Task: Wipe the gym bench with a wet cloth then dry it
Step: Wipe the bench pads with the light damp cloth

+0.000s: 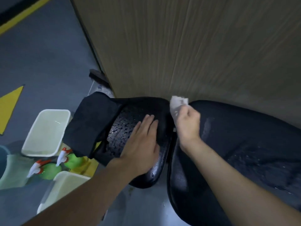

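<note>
L hand (143, 141) lies flat, fingers straight, on the seat of the wet black padded gym bench (236, 136) by the wood-panel wall (195, 46), likely to brace it. R hand (187, 124) grips crumpled white cloth (178, 101) at gap btwn pads, apparently to work the seam.

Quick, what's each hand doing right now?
Left hand: open, flat on the seat pad.
Right hand: gripping the white cloth.

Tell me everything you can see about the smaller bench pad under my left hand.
The smaller pad is black, rounded and glossy, beaded with water drops. A dark cloth drapes over its left end. The left hand rests flat on it, fingers straight. At its right edge, the right hand holds a white cloth.
</note>
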`<state>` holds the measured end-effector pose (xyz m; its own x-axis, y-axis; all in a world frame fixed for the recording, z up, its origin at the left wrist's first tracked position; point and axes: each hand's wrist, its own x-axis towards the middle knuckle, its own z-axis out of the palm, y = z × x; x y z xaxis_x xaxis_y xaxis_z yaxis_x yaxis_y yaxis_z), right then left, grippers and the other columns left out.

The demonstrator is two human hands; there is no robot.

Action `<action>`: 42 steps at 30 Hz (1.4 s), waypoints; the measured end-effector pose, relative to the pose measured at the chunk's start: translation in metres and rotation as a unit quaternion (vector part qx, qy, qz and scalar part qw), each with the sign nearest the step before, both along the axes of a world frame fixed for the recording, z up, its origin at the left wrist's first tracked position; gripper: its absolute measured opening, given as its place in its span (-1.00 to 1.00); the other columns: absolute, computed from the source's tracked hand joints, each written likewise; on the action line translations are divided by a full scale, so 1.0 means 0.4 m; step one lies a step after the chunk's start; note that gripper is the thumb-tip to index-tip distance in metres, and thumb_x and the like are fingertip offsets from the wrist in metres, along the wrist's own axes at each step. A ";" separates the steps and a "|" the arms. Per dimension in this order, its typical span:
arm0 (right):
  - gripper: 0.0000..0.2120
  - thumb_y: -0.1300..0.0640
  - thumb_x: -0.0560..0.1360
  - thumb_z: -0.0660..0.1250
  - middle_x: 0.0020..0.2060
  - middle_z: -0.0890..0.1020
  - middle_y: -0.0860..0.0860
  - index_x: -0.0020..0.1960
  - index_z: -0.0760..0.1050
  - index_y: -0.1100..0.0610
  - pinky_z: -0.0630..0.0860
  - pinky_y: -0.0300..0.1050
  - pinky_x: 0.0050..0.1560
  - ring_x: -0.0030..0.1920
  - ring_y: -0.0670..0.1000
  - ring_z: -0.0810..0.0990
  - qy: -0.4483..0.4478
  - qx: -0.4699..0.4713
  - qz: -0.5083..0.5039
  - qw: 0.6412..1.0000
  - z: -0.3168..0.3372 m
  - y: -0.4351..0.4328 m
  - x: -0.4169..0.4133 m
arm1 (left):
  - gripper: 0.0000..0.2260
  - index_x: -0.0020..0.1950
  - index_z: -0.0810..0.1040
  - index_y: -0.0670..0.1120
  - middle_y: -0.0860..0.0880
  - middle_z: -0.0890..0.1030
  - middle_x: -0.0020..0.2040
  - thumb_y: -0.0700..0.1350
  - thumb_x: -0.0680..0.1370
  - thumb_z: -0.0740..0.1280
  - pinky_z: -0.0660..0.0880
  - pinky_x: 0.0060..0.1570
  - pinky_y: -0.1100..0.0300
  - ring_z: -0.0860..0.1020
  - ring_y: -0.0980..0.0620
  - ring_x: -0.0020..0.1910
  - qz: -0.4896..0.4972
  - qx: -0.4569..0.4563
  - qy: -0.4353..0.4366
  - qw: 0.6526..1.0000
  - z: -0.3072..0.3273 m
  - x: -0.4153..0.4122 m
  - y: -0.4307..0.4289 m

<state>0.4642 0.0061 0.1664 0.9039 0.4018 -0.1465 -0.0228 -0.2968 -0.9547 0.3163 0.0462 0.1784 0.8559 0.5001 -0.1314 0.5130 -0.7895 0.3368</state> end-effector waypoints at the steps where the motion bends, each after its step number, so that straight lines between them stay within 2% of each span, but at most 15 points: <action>1: -0.71 0.15 0.57 0.14 -0.36 0.46 0.03 -0.32 0.39 0.10 0.37 -0.03 -0.22 -0.24 0.05 0.44 0.048 0.042 -0.051 0.997 0.028 -0.021 0.034 | -0.42 0.60 -0.02 -0.17 -0.09 -0.06 0.62 -0.10 0.62 0.10 -0.17 0.54 0.07 -0.17 0.01 0.58 -0.005 -0.004 -0.001 1.000 -0.005 0.023 -0.013; 2: -0.71 0.15 0.59 0.14 -0.34 0.44 0.03 -0.31 0.37 0.09 0.33 -0.06 -0.23 -0.25 0.02 0.42 0.074 0.072 -0.088 0.991 0.052 -0.047 0.071 | -0.44 0.60 -0.01 -0.16 -0.08 -0.06 0.62 -0.07 0.63 0.07 -0.17 0.54 0.05 -0.18 0.03 0.58 -0.012 -0.001 0.008 1.000 -0.015 0.044 -0.025; 4: -0.72 0.13 0.64 0.09 -0.31 0.46 -0.05 -0.20 0.44 0.12 0.36 -0.13 -0.20 -0.27 -0.11 0.42 -0.017 0.063 -0.087 0.994 0.081 -0.094 0.121 | -0.45 0.60 -0.02 -0.11 -0.06 -0.14 0.62 0.03 0.65 -0.01 -0.23 0.53 -0.03 -0.27 0.04 0.57 -0.023 0.012 0.051 0.998 -0.044 0.067 -0.047; 6: -0.62 0.04 0.68 -0.01 -0.03 0.60 -0.05 0.18 0.53 0.17 0.42 -0.07 0.19 -0.01 -0.11 0.54 -0.182 -0.023 0.014 0.983 0.066 -0.126 0.158 | -0.44 0.61 -0.12 -0.03 -0.02 -0.29 0.60 0.10 0.64 -0.11 -0.35 0.49 -0.09 -0.40 0.05 0.52 -0.023 0.025 0.099 0.994 -0.071 0.076 -0.067; 7: -0.53 -0.01 0.68 -0.08 0.23 0.56 -0.01 0.40 0.42 0.14 0.25 0.00 0.43 0.26 -0.05 0.48 -0.247 -0.103 0.099 0.959 0.037 -0.134 0.173 | -0.43 0.61 -0.17 0.01 -0.01 -0.36 0.58 0.13 0.62 -0.16 -0.39 0.47 -0.10 -0.45 0.06 0.50 -0.021 0.030 0.117 0.992 -0.078 0.079 -0.071; 9: -0.45 -0.09 0.66 -0.22 0.58 0.18 0.04 0.61 0.07 0.04 -0.12 0.18 0.56 0.58 0.04 0.06 -0.329 -0.318 0.251 0.853 -0.041 -0.145 0.187 | -0.39 0.59 -0.24 0.05 0.02 -0.42 0.55 0.17 0.54 -0.27 -0.41 0.46 -0.10 -0.50 0.08 0.47 -0.017 0.035 0.133 0.990 -0.083 0.083 -0.075; 10: -0.44 -0.10 0.66 -0.26 0.62 0.01 0.03 0.63 -0.06 0.02 -0.20 0.21 0.54 0.60 0.06 -0.10 -0.351 -0.389 0.286 0.802 -0.073 -0.143 0.191 | -0.36 0.59 -0.27 0.06 0.02 -0.44 0.55 0.17 0.50 -0.32 -0.41 0.46 -0.10 -0.51 0.08 0.46 -0.018 0.036 0.134 0.990 -0.084 0.085 -0.074; 12: -0.44 -0.11 0.65 -0.26 0.62 -0.14 0.02 0.62 -0.18 0.00 -0.26 0.23 0.53 0.59 0.07 -0.22 -0.360 -0.433 0.301 0.770 -0.091 -0.131 0.189 | -0.34 0.58 -0.29 0.07 0.03 -0.44 0.54 0.17 0.46 -0.36 -0.40 0.46 -0.09 -0.51 0.10 0.46 -0.022 0.037 0.131 0.990 -0.085 0.085 -0.070; 19: -0.37 -0.10 0.59 -0.30 0.61 -0.20 0.05 0.62 -0.21 0.08 -0.26 0.27 0.52 0.59 0.12 -0.26 -0.356 -0.442 0.348 0.746 -0.076 -0.210 0.045 | -0.48 0.60 -0.17 0.06 0.13 -0.30 0.58 0.12 0.63 -0.23 -0.40 0.47 0.03 -0.41 0.23 0.48 0.010 -0.031 0.092 0.995 -0.080 0.091 -0.067; 21: -0.33 -0.11 0.56 -0.32 0.62 -0.11 0.07 0.62 -0.10 0.09 -0.20 0.30 0.52 0.60 0.14 -0.19 -0.363 -0.427 0.359 0.746 -0.077 -0.263 -0.040 | -0.50 0.61 -0.11 0.02 0.14 -0.24 0.60 0.06 0.67 -0.17 -0.40 0.48 0.07 -0.36 0.26 0.49 0.022 -0.069 0.072 0.995 -0.075 0.094 -0.061; 26: -0.39 -0.10 0.62 -0.08 0.59 0.13 0.09 0.61 0.09 0.11 -0.01 0.30 0.52 0.59 0.16 0.03 -0.370 -0.398 0.345 0.765 -0.090 -0.395 -0.207 | -0.52 0.61 0.04 -0.02 0.12 -0.10 0.62 0.02 0.69 -0.13 -0.38 0.48 0.10 -0.25 0.26 0.53 0.021 -0.145 0.026 0.989 -0.064 0.068 -0.076; 31: -0.40 -0.10 0.64 -0.08 0.59 0.13 0.10 0.60 0.10 0.15 0.04 0.26 0.52 0.59 0.14 0.04 -0.394 -0.417 0.369 0.732 -0.087 -0.504 -0.289 | -0.51 0.61 0.07 0.00 0.13 -0.03 0.62 0.05 0.68 -0.15 -0.40 0.48 0.04 -0.26 0.24 0.54 -0.013 -0.118 0.022 0.993 -0.065 0.030 -0.135; 35: -0.42 -0.09 0.64 -0.12 0.58 0.18 0.09 0.60 0.14 0.11 0.05 0.25 0.51 0.58 0.13 0.09 -0.374 -0.422 0.355 0.745 -0.082 -0.478 -0.229 | -0.51 0.61 0.05 0.01 0.14 0.01 0.61 0.05 0.66 -0.14 -0.40 0.47 0.00 -0.27 0.24 0.53 -0.013 -0.108 0.014 0.994 -0.072 0.027 -0.162; 39: -0.41 -0.13 0.63 -0.30 0.62 -0.16 0.03 0.62 -0.19 0.03 -0.22 0.22 0.54 0.59 0.08 -0.22 -0.353 -0.441 0.334 0.755 -0.076 -0.390 -0.071 | -0.49 0.61 -0.01 0.01 0.10 -0.03 0.62 0.07 0.66 -0.14 -0.38 0.48 -0.06 -0.29 0.18 0.54 -0.029 -0.043 0.031 0.998 -0.083 0.026 -0.166; 42: -0.43 -0.13 0.65 -0.24 0.60 -0.24 -0.02 0.62 -0.25 -0.02 -0.29 0.18 0.54 0.58 0.03 -0.30 -0.323 -0.447 0.321 0.770 -0.069 -0.311 0.058 | -0.43 0.61 -0.07 -0.01 0.03 -0.06 0.63 0.15 0.62 -0.19 -0.33 0.47 -0.19 -0.31 0.07 0.56 -0.042 0.038 0.062 0.996 -0.098 0.032 -0.179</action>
<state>0.4875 -0.1182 0.1390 0.5617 0.7955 -0.2273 0.7963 -0.5944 -0.1121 0.3291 -0.0252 0.1391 0.8745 0.4406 -0.2026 0.4784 -0.8522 0.2119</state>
